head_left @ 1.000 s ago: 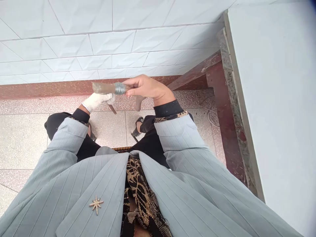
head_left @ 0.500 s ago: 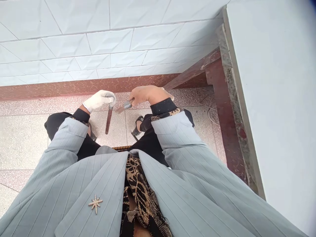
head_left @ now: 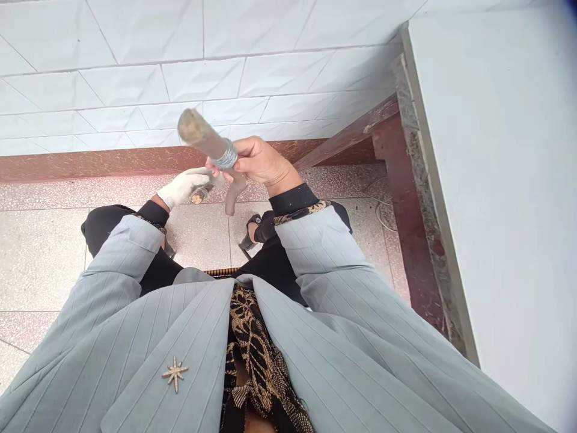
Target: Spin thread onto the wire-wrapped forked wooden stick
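My right hand (head_left: 264, 162) is bare, its fingers pinched round a wooden stick (head_left: 202, 133). Grey wire (head_left: 225, 155) is wound round the stick at my fingertips. The stick's blunt cut end points up and left towards the wall. Below those fingers a crooked brownish piece (head_left: 234, 195) sticks down; I cannot tell whether it belongs to the same stick. In a white knitted glove, my left hand (head_left: 184, 185) is closed round a second, thinner wooden stick (head_left: 198, 197). Only its pale end and a little wire show under the fingers. The two hands are close together.
White tiled wall (head_left: 180, 81) rises ahead above a reddish-brown skirting (head_left: 90, 162). On the right stands a white-topped table (head_left: 491, 150) with a dark red wooden frame (head_left: 408, 216). Thin cable (head_left: 385, 216) lies on the speckled floor (head_left: 40, 252) beside it.
My right hand has turned its stick so the end now points up and left, higher than before. The left hand's stick, earlier hanging down, now shows only its end. The hands have come closer.
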Demonstrator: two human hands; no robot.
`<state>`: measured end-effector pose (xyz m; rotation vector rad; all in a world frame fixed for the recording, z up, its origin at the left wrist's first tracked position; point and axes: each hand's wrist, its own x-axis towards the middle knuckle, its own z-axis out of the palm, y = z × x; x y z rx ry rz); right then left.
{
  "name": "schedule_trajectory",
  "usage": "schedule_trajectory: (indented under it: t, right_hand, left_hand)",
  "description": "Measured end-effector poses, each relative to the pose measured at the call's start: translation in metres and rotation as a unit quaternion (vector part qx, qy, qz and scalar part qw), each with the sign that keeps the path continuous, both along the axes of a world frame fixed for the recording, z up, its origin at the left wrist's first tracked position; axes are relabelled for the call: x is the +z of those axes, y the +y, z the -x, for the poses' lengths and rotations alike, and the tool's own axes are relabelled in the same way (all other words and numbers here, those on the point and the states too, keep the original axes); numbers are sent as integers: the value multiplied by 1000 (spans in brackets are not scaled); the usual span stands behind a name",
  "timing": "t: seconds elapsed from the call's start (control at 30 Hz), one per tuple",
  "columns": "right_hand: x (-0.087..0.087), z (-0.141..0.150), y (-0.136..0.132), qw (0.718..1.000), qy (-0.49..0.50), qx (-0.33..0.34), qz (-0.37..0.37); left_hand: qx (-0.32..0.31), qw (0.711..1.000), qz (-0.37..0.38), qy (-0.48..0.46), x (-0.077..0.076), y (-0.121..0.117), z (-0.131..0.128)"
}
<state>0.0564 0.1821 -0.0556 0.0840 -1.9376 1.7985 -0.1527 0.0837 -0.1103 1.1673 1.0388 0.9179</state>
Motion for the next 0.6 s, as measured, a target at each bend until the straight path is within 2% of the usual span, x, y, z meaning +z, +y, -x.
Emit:
schedule_trajectory:
  t: [0.1,0.17,0.27,0.37,0.43,0.6]
  right_hand:
    - [11,-5,-3,989,-4,-128,71]
    - [21,-9,-6,973,-51,-207,87]
    - [30,-11,-9,955,-106,-266,81]
    - [30,-11,-7,960,-60,-256,97]
    - [29,-11,-3,959,-36,-260,106]
    - [26,-11,6,931,-123,-341,35]
  left_hand:
    - [-93,995,-1,-20,8,-6,-7]
    - [-92,994,-19,-47,11,-8,-11]
    - [-59,995,-53,-56,10,-11,-16]
    - [-22,998,-47,-44,6,-15,-19]
    - [25,996,-45,-68,7,-19,-22]
    - [133,984,-29,-111,22,-22,-30]
